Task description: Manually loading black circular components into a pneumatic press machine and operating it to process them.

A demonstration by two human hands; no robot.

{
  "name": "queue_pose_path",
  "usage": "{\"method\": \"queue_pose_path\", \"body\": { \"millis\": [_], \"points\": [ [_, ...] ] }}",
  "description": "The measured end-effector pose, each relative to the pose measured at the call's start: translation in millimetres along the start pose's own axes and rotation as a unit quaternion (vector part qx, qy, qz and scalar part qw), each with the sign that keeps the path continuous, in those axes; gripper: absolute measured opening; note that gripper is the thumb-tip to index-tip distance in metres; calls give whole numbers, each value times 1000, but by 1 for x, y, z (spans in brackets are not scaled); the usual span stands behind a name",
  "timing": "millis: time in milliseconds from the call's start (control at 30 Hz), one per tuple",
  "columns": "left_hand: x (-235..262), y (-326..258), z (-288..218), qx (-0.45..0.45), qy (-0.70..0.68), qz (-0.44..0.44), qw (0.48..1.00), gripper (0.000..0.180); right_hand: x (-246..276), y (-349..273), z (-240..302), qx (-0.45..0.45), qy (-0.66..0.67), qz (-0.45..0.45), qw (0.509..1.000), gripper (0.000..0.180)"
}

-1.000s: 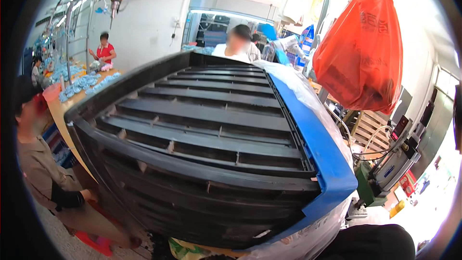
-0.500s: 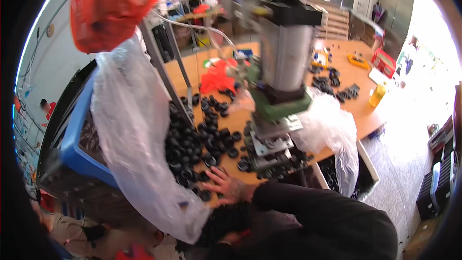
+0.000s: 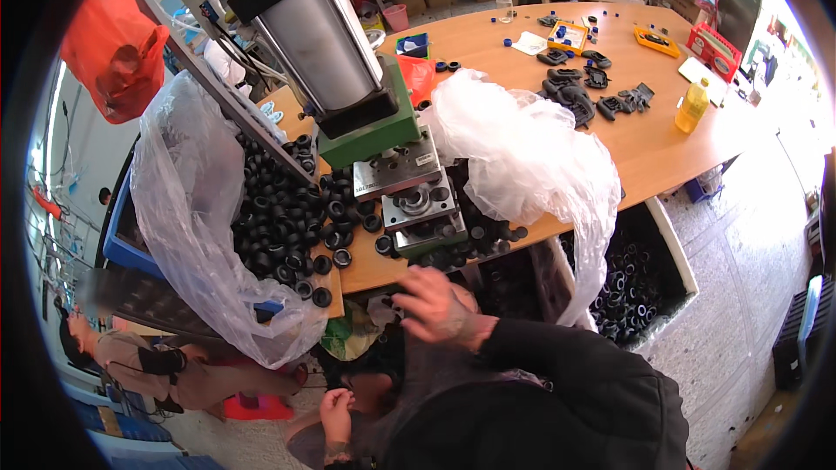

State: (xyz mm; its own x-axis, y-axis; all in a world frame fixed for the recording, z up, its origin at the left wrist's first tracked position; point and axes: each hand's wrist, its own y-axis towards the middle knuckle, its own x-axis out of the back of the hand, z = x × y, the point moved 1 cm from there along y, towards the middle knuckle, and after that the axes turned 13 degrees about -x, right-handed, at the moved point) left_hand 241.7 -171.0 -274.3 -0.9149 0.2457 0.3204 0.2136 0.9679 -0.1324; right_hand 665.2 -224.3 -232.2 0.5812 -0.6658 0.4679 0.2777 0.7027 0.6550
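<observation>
Grip of right hand [image 3: 435, 305] was released: fingers spread, nothing in it, just below front edge of the wooden surface [image 3: 644, 148]. Half a sec. earlier it lay flat on the small black rubber rings [image 3: 279, 226]; by now it had lifted off, so no ring picked yet. Rings sat heaped in a clear plastic bag [image 3: 183, 209], left of the green-based press w/ metal cylinder [image 3: 366, 122]. Left hand [image 3: 335, 409] hung low by the lap, grip can't tell.

Right hand [image 3: 433, 303] raised, fingers spread, empty, just below table [image 3: 644, 152] edge, near black rubber rings [image 3: 283, 226] heaped on clear plastic bag [image 3: 187, 209]. Left hand [image 3: 336, 406] low, near lap, empty. Green press machine [image 3: 370, 135] stands above rings. Orange bag [image 3: 113, 48] hangs upper left.
</observation>
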Motion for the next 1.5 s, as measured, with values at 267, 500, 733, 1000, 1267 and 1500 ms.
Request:
{"method": "queue_pose_path", "body": {
  "millis": [267, 500, 733, 1000, 1267, 1500],
  "points": [
    [-23, -21, -91, -119, 11, 75, 990, 8, 214, 96, -218, -244, -300, -151, 910, 56],
    [-72, 59, -172, -424, 280, 62, 859, 38, 321, 134, -417, -614, -271, -70, 738, 68],
    [-48, 174, -211, -316, 161, -413, 839, 119, 200, 111, -201, -238, -283, -249, 895, 71],
    [-42, 244, -176, -343, 236, -420, 806, 83, 90, 18, -81, -114, -153, -80, 978, 73],
    [-40, 257, -172, -410, 224, -400, 789, 52, 33, 37, -33, -71, -113, 63, 989, 59],
    [-7, 275, -166, -425, 213, -401, 783, 42, 25, 49, -35, -60, -125, 79, 987, 57]
  ]
}}
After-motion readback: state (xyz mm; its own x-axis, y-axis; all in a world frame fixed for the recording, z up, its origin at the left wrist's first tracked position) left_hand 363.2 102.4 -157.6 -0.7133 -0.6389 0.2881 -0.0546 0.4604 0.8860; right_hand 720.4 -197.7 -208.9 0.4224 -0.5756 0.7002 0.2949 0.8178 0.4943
